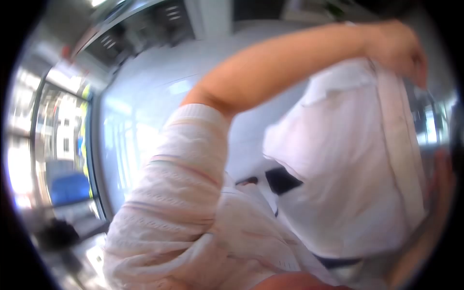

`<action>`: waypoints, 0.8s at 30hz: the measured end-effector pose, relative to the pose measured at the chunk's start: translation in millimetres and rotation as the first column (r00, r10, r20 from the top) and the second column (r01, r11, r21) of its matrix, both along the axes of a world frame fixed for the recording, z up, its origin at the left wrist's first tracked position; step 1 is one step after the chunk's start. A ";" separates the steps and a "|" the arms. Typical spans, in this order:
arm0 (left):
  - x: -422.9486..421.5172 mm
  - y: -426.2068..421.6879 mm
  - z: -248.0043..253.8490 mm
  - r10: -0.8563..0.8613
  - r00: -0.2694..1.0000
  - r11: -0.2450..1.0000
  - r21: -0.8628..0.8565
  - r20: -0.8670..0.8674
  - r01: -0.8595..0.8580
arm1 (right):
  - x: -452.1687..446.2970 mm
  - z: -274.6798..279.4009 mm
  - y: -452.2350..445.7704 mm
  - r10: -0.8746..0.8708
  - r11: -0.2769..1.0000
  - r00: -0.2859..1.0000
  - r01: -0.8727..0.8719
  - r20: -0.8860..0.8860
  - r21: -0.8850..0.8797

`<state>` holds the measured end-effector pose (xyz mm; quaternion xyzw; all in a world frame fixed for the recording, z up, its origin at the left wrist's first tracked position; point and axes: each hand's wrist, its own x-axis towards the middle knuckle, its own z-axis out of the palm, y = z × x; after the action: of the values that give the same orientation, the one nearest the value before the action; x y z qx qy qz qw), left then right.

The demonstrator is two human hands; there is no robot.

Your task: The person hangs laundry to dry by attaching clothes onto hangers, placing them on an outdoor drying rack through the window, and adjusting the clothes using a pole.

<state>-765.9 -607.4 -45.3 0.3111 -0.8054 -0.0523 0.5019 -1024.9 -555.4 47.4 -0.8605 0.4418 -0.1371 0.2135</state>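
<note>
A pale pinkish-white cloth, seemingly a garment (338, 145), hangs at the right of the view, with a seam or band down its right side. My left arm reaches across the top in a patterned short sleeve (179, 179). At the cloth's upper edge, my left hand (398, 53) is closed on it, its fingertips bent downward. Near the cloth's lower right side is my right hand (441, 181), smeared by motion at the dark rim of the view; its grip cannot be made out.
A grey shiny floor (154, 77) spreads beyond my arm. Dark cabinets (159, 21) line the top. At the left are tall windows (60, 121) and a blue object (70, 188). A small black shape (282, 181) shows beside the cloth.
</note>
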 end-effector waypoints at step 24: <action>389.5 736.4 -279.2 0.966 -0.210 -0.016 0.775 -0.151 -0.631 | 569.5 -62.5 264.1 0.855 0.082 0.142 -0.987 0.500 0.139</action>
<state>-376.4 129.0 -324.5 0.8196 -0.0606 0.0140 0.5696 -455.4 -291.3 -15.1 -0.8341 -0.2313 0.0115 0.5006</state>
